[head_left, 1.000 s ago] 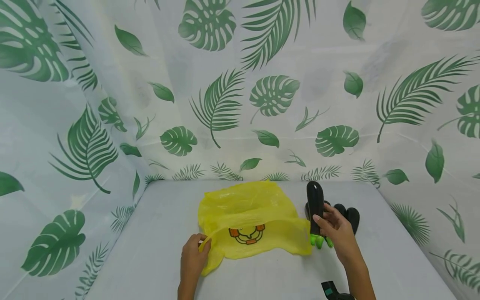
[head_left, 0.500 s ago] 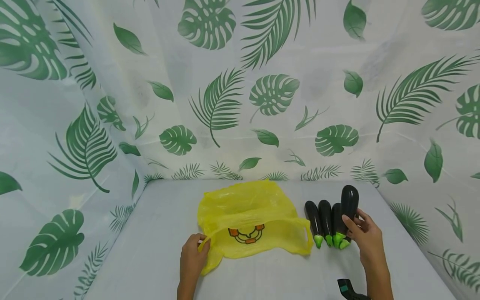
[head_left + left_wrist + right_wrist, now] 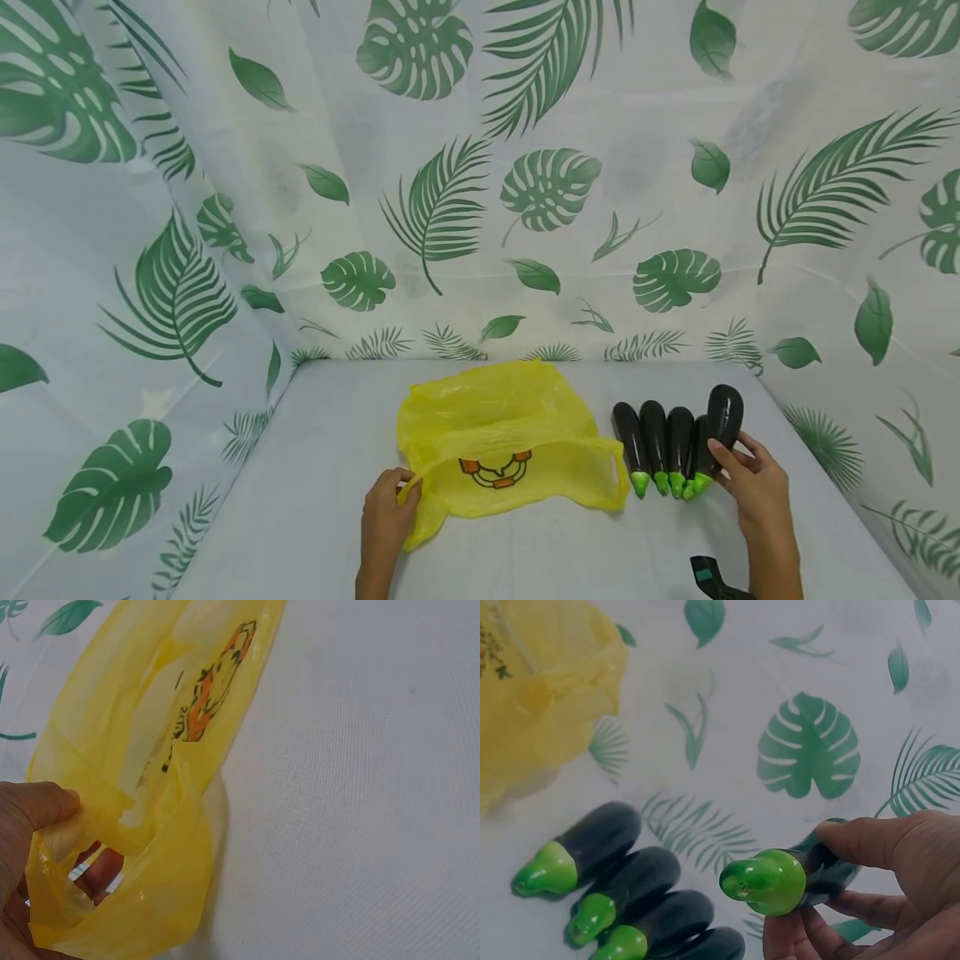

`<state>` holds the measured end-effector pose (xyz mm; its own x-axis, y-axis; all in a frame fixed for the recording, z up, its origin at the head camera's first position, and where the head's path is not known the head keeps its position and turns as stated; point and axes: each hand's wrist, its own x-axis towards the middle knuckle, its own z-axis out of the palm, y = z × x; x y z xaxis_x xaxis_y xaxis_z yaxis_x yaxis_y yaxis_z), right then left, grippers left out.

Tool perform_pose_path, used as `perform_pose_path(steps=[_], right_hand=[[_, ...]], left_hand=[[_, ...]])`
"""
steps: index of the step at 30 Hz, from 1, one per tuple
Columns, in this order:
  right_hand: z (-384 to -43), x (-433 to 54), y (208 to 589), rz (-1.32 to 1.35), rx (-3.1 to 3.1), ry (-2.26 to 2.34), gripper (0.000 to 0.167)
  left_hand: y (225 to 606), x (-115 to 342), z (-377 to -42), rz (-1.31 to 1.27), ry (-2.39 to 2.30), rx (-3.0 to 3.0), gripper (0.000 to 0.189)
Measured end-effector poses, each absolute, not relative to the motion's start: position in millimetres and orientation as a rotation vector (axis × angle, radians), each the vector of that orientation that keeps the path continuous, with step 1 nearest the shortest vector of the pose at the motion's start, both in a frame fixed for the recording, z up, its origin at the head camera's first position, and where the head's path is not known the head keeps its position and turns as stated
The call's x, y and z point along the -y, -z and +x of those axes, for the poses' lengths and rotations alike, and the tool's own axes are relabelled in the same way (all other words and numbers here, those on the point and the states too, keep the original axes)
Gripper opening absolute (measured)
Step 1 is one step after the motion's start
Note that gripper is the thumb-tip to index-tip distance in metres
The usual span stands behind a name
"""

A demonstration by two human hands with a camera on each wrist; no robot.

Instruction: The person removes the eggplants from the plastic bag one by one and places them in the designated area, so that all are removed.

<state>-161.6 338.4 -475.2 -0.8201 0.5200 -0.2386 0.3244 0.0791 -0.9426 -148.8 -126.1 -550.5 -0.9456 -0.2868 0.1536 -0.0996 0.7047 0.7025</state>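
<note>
In the head view, a yellow plastic bag (image 3: 487, 404) with a printed orange and black design lies at the middle of the table. My left hand (image 3: 388, 510) grips one handle of it at the near left corner. In the left wrist view the thumb (image 3: 49, 804) lies over the yellow plastic and other fingers show through the handle loop. My right hand (image 3: 761, 487) pinches a black eggplant (image 3: 725, 412) between thumb and fingers. Its green stem end (image 3: 776, 881) faces the right wrist camera. Just to its left, several more eggplants (image 3: 654, 433) lie side by side, green caps toward me.
The white table (image 3: 555, 554) is backed by a white curtain (image 3: 465, 250) with green leaf prints, which also hangs along both sides. A black device (image 3: 712, 577) with a teal patch shows beside the right wrist.
My right hand has moved right, carrying the eggplant from beside the bag to the right end of the row, which is now more exposed. The left hand and the bag stay put.
</note>
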Motion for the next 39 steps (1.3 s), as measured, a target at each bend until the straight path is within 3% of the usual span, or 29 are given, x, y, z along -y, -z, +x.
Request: perform_pose_path(steps=[8, 20, 32, 39], right_hand=[[-166, -357, 483, -0.953, 2.097, -1.811, 0.08], [-187, -420, 554, -1.105, 1.947, -1.93, 0.088], [-176, -390, 525, -1.127, 2.272, -1.669, 0.075], [-176, -386, 527, -1.103, 2.408, -1.57, 0.073]], left_hand=[[549, 127, -151, 0.299, 1.065, 2.656, 0.009], [550, 127, -149, 0.31, 1.061, 2.656, 0.008], [548, 124, -150, 0.352, 1.062, 2.676, 0.008], [549, 124, -150, 0.339, 1.064, 2.671, 0.007]])
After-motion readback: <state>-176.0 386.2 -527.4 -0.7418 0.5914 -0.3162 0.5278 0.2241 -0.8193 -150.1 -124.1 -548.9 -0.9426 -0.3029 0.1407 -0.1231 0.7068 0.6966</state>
